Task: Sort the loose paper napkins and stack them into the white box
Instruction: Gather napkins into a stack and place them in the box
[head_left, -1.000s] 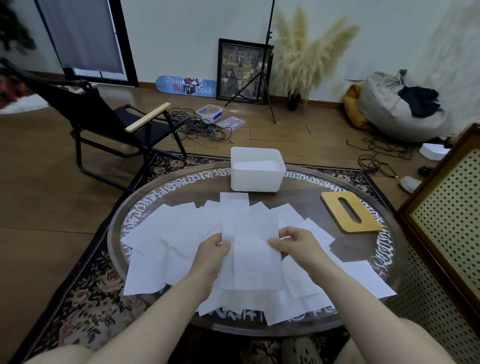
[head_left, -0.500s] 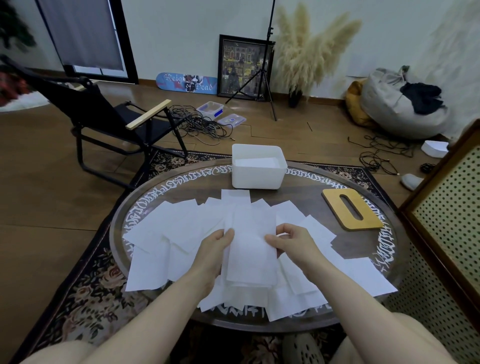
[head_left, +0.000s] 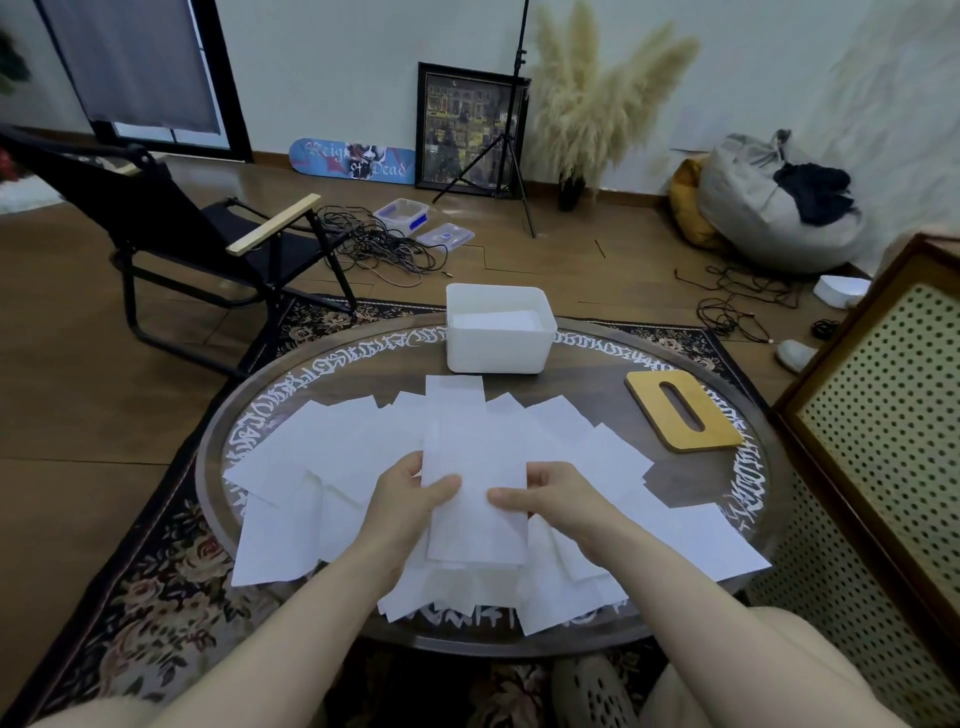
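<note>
Gripping the same folded paper napkin from both sides, the left hand and right hand now pinch it with thumbs on top, closer together than a second ago, so the sheet looks narrower and squared up. It sits lifted just above the loose napkins fanned over the round worktop. The white box, already holding some napkins, stands beyond the pile. Judging by this, the sheet is ready to carry forward to the box.

Narrow folded white paper napkin pinched between both hands, loose white paper napkins fanned beneath them, open white rectangular plastic box beyond the fingertips
</note>
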